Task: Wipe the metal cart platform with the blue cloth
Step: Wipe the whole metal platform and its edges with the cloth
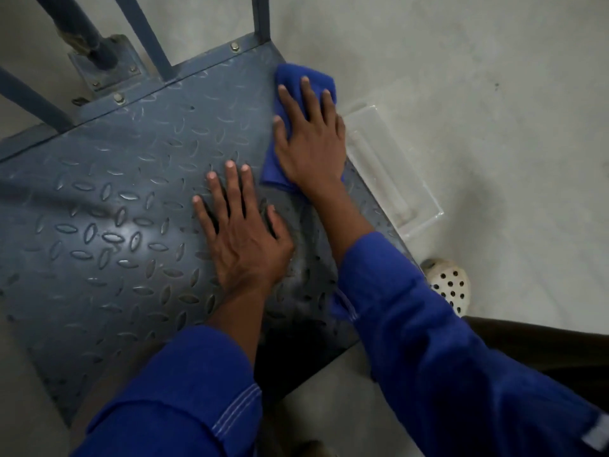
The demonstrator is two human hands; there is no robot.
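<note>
The metal cart platform [108, 209] is a dark grey tread plate with raised oval studs, filling the left and middle of the view. A blue cloth [290, 77] lies on its far right corner. My right hand [308, 140] presses flat on the cloth, fingers straight and spread, covering most of it. My left hand [242, 225] rests flat on the bare plate just below and left of the cloth, fingers spread. Both sleeves are blue.
Blue-grey handle bars [148, 31] rise from the platform's far edge, bolted at a bracket [108, 64]. A clear plastic tray [392, 169] lies on the concrete floor against the platform's right edge. A white perforated shoe [448, 285] stands at the right.
</note>
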